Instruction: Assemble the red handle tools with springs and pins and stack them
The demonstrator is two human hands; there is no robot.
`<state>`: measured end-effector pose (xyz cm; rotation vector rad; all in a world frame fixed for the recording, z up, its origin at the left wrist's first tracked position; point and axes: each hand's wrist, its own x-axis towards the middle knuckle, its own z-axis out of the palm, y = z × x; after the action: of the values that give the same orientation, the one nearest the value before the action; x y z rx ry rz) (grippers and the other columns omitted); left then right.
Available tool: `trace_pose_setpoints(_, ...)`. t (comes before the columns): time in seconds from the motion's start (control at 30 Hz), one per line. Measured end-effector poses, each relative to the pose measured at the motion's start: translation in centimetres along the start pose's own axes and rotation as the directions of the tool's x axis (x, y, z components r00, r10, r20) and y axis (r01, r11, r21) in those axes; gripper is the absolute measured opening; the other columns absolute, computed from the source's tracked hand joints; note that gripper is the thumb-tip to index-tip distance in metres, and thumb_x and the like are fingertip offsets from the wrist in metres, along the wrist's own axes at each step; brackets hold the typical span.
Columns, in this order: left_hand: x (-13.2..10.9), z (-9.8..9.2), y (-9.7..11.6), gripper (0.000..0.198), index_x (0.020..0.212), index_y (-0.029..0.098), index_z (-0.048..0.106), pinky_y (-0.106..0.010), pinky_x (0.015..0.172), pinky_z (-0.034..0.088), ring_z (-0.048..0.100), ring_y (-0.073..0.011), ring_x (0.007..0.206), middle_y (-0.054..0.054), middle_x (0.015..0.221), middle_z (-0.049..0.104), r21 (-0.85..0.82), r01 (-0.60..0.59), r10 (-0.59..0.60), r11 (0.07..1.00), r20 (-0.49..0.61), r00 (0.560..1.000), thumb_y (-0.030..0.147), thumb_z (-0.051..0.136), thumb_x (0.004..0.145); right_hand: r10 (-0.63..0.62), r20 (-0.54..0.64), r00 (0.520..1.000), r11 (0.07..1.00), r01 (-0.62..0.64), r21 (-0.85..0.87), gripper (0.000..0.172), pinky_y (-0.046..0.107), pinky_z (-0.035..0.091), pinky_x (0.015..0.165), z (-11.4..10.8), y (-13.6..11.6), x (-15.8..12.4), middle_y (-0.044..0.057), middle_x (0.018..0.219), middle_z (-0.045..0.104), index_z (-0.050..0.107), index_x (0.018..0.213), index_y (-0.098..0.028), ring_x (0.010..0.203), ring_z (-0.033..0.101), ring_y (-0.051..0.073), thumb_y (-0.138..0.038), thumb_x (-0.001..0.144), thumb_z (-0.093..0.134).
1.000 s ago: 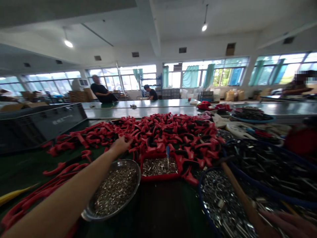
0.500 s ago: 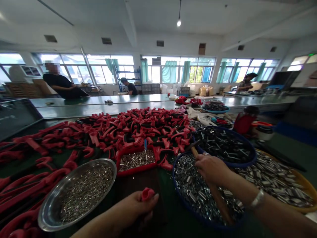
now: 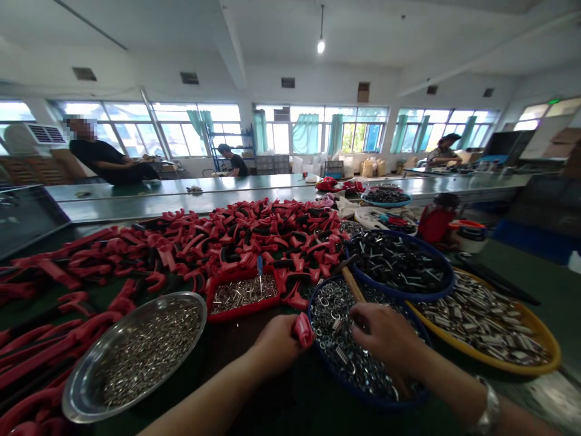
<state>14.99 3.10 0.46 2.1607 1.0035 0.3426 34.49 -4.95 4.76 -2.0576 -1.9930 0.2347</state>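
Observation:
My left hand is closed on a red handle piece, held near the rim of a blue basin full of small metal rings and springs. My right hand reaches into that basin with its fingers bent over the metal parts; whether it grips one is hidden. A wooden hammer handle lies across the basin just beyond my right hand. A big heap of red and black handles covers the table behind.
A steel bowl of small metal pieces sits at the left, a red tray of pins in the middle. A blue basin of dark parts and a yellow basin of metal sleeves stand to the right. Other people work at far tables.
My left hand drew back from the red heap with a red handle and moved right toward the blue basin. My right hand came in and settled over the rings.

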Motion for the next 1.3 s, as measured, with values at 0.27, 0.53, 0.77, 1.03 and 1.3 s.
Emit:
trace_pose_setpoints(0.27, 3.1, -0.3, 3.4, 0.01, 0.066, 0.02, 0.066, -0.036, 0.072, 0.042, 0.059, -0.0287, 0.083, -0.009, 0.08, 0.065, 0.388, 0.05, -0.056, 0.92, 0.004, 0.998, 0.015, 0.059, 0.06, 0.25, 0.155, 0.956, 0.156, -0.198, 0.968, 0.036, 0.019, 0.04, 0.049, 0.9, 1.8, -1.8, -0.002, 0.075, 0.059, 0.051, 0.113, -0.021, 0.058, 0.051, 0.009, -0.037, 0.081, 0.055)
trace_pose_setpoints(0.53, 4.8, 0.7, 5.0, 0.014, 0.071, 0.017, 0.068, -0.037, 0.082, 0.041, 0.057, -0.0308, 0.095, -0.013, 0.088, 0.065, 0.429, 0.035, -0.058, 0.903, 0.041, 0.997, 0.012, 0.064, 0.058, 0.26, 0.112, 0.959, 0.07, -0.135, 0.988, 0.036, 0.016, 0.036, 0.047, 1.6, 2.1, -3.5, -0.003, 0.081, 0.059, 0.05, 0.108, -0.022, 0.057, 0.046, 0.006, -0.033, 0.076, 0.063)
trace_pose_setpoints(0.77, 3.5, 0.2, 3.1, 0.012, 0.079, 0.017, 0.063, -0.032, 0.072, 0.043, 0.06, -0.0238, 0.083, -0.007, 0.084, 0.065, 0.235, -0.016, 0.016, 0.972, -0.001, 1.0, 0.025, 0.058, 0.072, 0.188, 0.088, 0.978, 0.226, -0.13, 0.965, 0.034, 0.022, 0.043, 0.057, 1.2, 1.5, -4.7, 0.003, 0.091, 0.061, 0.052, 0.101, -0.02, 0.066, 0.053, 0.011, -0.039, 0.074, 0.064)
trace_pose_setpoints(1.03, -2.3, 1.0, 3.6, 0.046, 0.093, 0.013, 0.063, -0.019, 0.045, 0.034, 0.045, -0.0072, 0.05, 0.0, 0.067, 0.058, -0.698, 0.173, -0.129, 0.695, 0.116, 0.985, 0.048, 0.067, 0.064, 0.144, -0.096, 0.985, 0.53, 0.005, 0.848, 0.031, 0.022, 0.038, 0.046, 2.1, -1.4, -4.6, 0.0, 0.071, 0.06, 0.061, 0.103, -0.023, 0.054, 0.047, 0.011, -0.04, 0.078, 0.058)
trace_pose_setpoints(1.3, -5.2, 0.0, 2.9, 0.04, 0.088, 0.013, 0.064, -0.017, 0.041, 0.031, 0.038, -0.0047, 0.047, 0.004, 0.06, 0.05, -0.853, 0.249, -0.251, 0.458, 0.145, 0.957, 0.037, 0.075, 0.057, 0.049, -0.095, 0.994, 0.535, 0.054, 0.843, 0.029, 0.025, 0.044, 0.055, 3.0, -4.3, -4.2, 0.0, 0.075, 0.062, 0.062, 0.103, -0.023, 0.058, 0.052, 0.013, -0.038, 0.08, 0.057)
